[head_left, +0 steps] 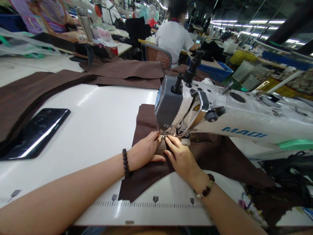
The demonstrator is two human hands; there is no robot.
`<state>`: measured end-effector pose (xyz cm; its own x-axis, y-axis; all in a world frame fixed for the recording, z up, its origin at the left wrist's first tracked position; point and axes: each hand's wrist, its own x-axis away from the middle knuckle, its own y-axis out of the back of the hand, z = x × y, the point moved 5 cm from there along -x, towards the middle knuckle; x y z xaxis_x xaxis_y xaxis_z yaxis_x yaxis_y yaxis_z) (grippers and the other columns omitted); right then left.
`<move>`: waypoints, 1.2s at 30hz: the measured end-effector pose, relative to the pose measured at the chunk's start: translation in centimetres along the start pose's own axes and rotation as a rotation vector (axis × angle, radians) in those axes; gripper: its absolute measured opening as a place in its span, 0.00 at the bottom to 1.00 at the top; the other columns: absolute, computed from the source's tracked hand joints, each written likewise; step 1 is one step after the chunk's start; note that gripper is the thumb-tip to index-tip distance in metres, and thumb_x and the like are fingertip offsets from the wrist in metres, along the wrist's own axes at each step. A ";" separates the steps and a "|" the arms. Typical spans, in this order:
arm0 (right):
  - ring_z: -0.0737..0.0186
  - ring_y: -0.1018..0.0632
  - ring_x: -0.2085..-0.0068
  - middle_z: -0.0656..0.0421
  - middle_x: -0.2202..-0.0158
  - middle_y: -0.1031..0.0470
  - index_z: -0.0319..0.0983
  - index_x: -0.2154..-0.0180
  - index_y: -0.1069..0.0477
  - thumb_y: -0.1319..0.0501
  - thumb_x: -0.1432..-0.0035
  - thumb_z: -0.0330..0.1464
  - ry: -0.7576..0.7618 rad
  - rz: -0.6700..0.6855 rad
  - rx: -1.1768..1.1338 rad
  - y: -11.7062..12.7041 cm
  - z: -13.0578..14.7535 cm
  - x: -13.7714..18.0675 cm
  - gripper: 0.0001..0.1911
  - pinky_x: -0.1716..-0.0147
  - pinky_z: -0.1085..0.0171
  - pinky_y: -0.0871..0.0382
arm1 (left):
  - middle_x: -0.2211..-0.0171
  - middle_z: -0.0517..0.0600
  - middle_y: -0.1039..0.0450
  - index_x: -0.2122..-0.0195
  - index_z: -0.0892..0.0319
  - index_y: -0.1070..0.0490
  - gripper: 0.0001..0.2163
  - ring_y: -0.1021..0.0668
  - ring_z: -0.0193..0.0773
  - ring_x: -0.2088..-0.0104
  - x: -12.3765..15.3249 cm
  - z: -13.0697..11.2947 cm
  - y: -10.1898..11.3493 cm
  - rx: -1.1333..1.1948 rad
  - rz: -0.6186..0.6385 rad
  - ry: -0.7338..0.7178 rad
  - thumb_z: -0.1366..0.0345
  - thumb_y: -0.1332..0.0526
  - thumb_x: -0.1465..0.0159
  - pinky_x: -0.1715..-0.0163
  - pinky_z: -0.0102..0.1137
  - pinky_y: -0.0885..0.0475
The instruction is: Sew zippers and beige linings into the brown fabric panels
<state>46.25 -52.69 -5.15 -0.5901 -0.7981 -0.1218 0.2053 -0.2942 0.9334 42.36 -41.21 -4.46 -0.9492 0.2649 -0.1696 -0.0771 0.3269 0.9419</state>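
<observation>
A piece of dark brown fabric (146, 182) lies on the white table under the head of a sewing machine (171, 104). My left hand (146, 148) rests on it just left of the presser foot (163, 135), fingers stretched forward and thumb pointing right. On the other side of the foot, my right hand (181, 156) presses the fabric with its fingers extended and its thumb toward the left thumb. Both palms face down and neither hand grips anything. The needle area is lit, but the stitching is too small to make out.
Stacked brown fabric panels (127, 70) run along the table's far side and left. A dark glossy phone (36, 133) lies at left. A ruler scale (155, 205) marks the front edge. Ahead, a person (173, 39) sits on a chair (158, 56) near a blue bin (216, 71).
</observation>
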 end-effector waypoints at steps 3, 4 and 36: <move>0.54 0.35 0.45 0.49 0.44 0.37 0.32 0.45 0.40 0.49 0.40 0.30 -0.014 0.004 0.001 0.1 0.0 -0.1 0.22 0.44 0.49 0.43 | 0.55 0.61 0.36 0.56 0.68 0.36 0.29 0.30 0.49 0.53 -0.1 0.1 -0.1 -0.007 -0.033 -0.013 0.51 0.34 0.51 0.52 0.40 0.31; 0.54 0.35 0.45 0.50 0.45 0.37 0.32 0.45 0.40 0.49 0.40 0.30 -0.017 0.001 -0.001 0.1 0.0 -0.2 0.22 0.45 0.49 0.43 | 0.55 0.60 0.36 0.56 0.68 0.36 0.29 0.30 0.49 0.53 -0.2 0.2 -0.1 -0.008 -0.041 -0.016 0.50 0.34 0.51 0.52 0.39 0.31; 0.46 0.32 0.49 0.46 0.52 0.32 0.35 0.53 0.33 0.48 0.39 0.38 -0.191 0.134 0.269 3.3 -2.9 -0.3 0.18 0.51 0.41 0.43 | 0.50 0.63 0.39 0.52 0.72 0.36 0.30 0.33 0.48 0.48 -0.6 1.3 -0.1 0.043 0.034 0.002 0.51 0.37 0.46 0.47 0.36 0.36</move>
<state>49.34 -54.95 -3.04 -0.7127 -0.6998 0.0490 0.0927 -0.0247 0.9954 43.34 -40.23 -4.78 -0.9517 0.2745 -0.1375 -0.0321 0.3567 0.9337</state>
